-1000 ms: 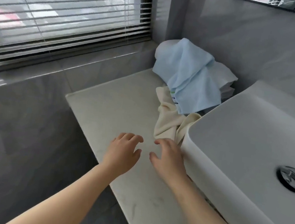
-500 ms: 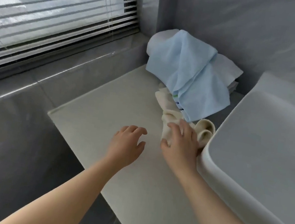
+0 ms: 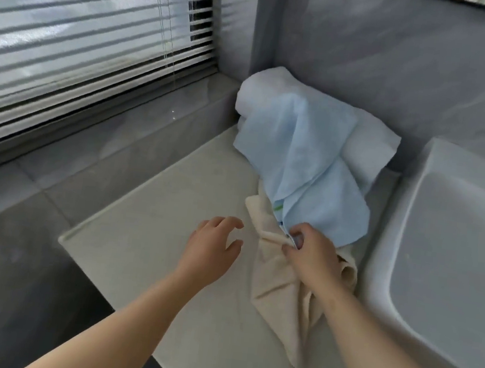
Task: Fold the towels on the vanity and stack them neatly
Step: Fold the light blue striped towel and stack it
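Note:
A crumpled cream towel (image 3: 275, 292) lies on the pale vanity top (image 3: 147, 251) beside the basin. My right hand (image 3: 310, 253) grips a bunched fold of it near its upper end. Over its far end drapes a light blue towel (image 3: 307, 167), which lies on a white towel (image 3: 365, 147) heaped in the back corner. My left hand (image 3: 212, 247) hovers just left of the cream towel, fingers loosely spread, holding nothing.
A white basin (image 3: 456, 250) fills the right side, its rim close to my right forearm. A window with slatted blinds (image 3: 79, 38) and a grey sill (image 3: 138, 128) run along the left. Grey tiled wall stands behind the towels.
My right hand went from reaching over the counter to gripping the cream towel and pulling it nearer; a longer length now trails toward me. My left hand stayed open beside it.

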Demonstrator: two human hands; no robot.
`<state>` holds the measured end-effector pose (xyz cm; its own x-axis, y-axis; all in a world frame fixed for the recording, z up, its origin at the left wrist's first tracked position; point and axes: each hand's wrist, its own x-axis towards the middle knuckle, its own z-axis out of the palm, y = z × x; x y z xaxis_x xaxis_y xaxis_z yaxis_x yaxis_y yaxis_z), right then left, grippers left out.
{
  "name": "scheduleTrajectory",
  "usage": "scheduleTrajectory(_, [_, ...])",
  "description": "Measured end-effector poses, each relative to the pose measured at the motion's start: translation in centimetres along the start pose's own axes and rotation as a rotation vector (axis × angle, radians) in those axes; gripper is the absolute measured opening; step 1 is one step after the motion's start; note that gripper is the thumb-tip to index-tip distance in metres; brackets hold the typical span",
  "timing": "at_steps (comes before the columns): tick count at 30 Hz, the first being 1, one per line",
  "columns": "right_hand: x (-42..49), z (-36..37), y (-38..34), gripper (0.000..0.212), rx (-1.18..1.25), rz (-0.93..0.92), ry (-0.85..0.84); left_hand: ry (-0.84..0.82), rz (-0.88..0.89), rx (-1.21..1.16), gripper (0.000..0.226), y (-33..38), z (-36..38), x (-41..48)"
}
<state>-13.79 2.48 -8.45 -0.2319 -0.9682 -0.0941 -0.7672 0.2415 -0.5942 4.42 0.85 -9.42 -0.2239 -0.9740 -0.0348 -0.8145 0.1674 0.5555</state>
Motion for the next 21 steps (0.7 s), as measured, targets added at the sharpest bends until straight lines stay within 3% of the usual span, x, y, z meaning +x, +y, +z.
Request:
scheduleTrajectory(6, [-1.8,1.1,-1.3,0.02,0.113,-0.008,-0.231,0.024,-0.057,-0.312,0.031,1.2,0.3,1.8])
scheduleTrajectory(11, [-3.0,1.8,-2.0,0.038,0.158,-0.068,-0.387,-0.033,-0.081,-0.238,0.034,1.3,0.4,2.1])
scheduleTrajectory(14, [-3.5,1.9,-1.8,0.043,0.18,-0.084,-0.359,-0.078,-0.119,-0.212,0.01,0.2,0.5,1.8])
scheduleTrajectory(17, [-3.9,1.4,-1.4,0.04,0.313,-0.01,-0.298,-0.055,-0.126,-0.191,0.009,-0.8,0.5,1.3])
scheduleTrajectory(21, [-4.1,0.7,-0.9,0.037,0.455,0.115,-0.027,0.093,-0.157,-0.225,0.004,-1.3,-0.4,1.0])
